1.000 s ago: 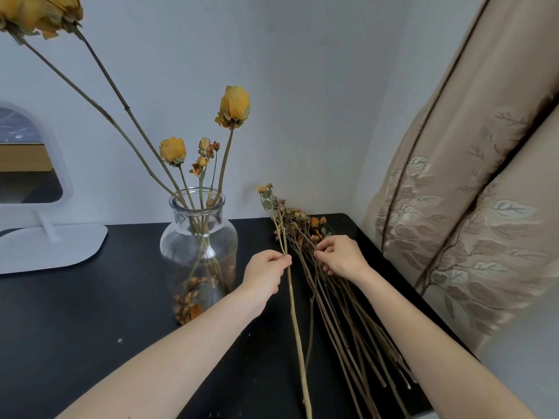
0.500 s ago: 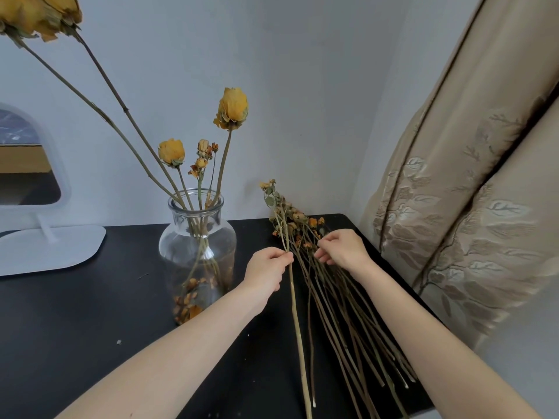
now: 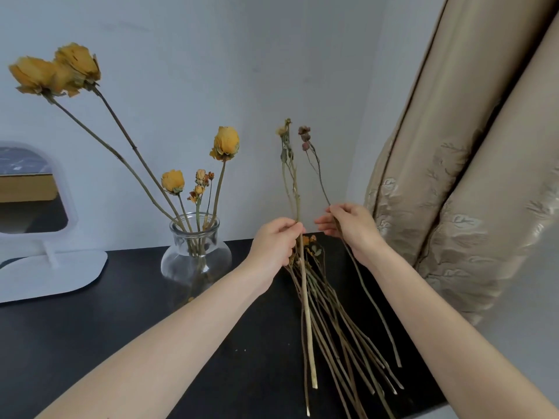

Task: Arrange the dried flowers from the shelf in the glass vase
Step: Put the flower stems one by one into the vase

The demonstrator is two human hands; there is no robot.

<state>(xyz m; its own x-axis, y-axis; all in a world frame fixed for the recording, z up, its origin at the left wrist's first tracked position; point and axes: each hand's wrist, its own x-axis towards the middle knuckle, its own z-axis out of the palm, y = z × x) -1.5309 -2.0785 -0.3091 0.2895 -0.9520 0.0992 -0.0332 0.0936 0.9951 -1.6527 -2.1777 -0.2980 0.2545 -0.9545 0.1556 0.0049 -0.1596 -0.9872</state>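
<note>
At a black tabletop (image 3: pixel 90 343) against a pale wall, a person lifts two dried stems clear of a loose pile of thin brown dried flower stems (image 3: pixel 338 322) lying beside a beige embroidered curtain (image 3: pixel 472 207). The left hand (image 3: pixel 276 243) pinches a pale, straw-coloured stem with a small withered yellow bud (image 3: pixel 298 207) between thumb and fingertips, about a third of the way down from the bud. The right hand (image 3: pixel 352 226) pinches a thinner, darker stem tipped with shrivelled reddish buds (image 3: pixel 317 170), its lower end trailing down over the pile. Just left of the hands stands the round-bellied clear glass vase (image 3: pixel 196 255), already holding several dried yellow roses (image 3: pixel 226 143) on long stems.

The stems look feather-light, stiff and brittle; the heads seem likely to shed or snap, so a gentle grip on the bare mid-stem, well below the buds, appears safest, with the cut end guided into the narrow neck.

A white-framed tabletop mirror (image 3: pixel 60 231) stands at far left. No brand, label or readable writing appears anywhere.
</note>
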